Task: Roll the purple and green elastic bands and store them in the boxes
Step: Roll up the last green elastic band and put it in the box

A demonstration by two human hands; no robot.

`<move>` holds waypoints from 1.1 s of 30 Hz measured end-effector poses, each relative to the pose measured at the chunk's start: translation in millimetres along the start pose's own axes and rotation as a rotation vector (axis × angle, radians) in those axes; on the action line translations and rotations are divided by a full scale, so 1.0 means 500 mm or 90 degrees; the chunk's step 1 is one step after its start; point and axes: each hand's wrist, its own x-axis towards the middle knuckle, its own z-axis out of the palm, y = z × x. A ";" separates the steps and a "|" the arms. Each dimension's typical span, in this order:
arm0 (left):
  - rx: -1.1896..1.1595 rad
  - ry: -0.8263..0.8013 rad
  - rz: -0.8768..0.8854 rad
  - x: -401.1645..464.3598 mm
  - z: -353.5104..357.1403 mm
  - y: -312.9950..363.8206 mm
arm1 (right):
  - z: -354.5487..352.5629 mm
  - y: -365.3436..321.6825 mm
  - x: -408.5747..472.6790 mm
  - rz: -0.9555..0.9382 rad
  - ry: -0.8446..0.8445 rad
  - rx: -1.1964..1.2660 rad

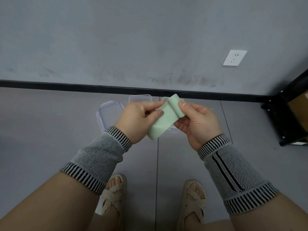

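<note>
Both hands' fingers pinch the green band, hiding clear boxes behind.

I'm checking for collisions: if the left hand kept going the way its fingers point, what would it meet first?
The left hand points rightward; it would first meet the pale green flat elastic band it already pinches, then probably the right hand just beyond, though depth is unclear.

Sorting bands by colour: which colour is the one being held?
Pale green band, seen best in the head view.
</note>
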 end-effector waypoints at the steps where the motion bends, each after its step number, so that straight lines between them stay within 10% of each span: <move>1: 0.008 0.003 0.004 0.000 0.003 0.001 | 0.002 0.000 -0.002 -0.010 0.012 0.005; 25: -0.064 0.063 -0.001 0.010 0.005 -0.007 | 0.019 0.024 -0.005 -0.236 0.001 -0.219; 33: -0.079 0.052 0.028 0.012 -0.007 -0.015 | -0.001 0.007 0.005 0.019 -0.134 -0.017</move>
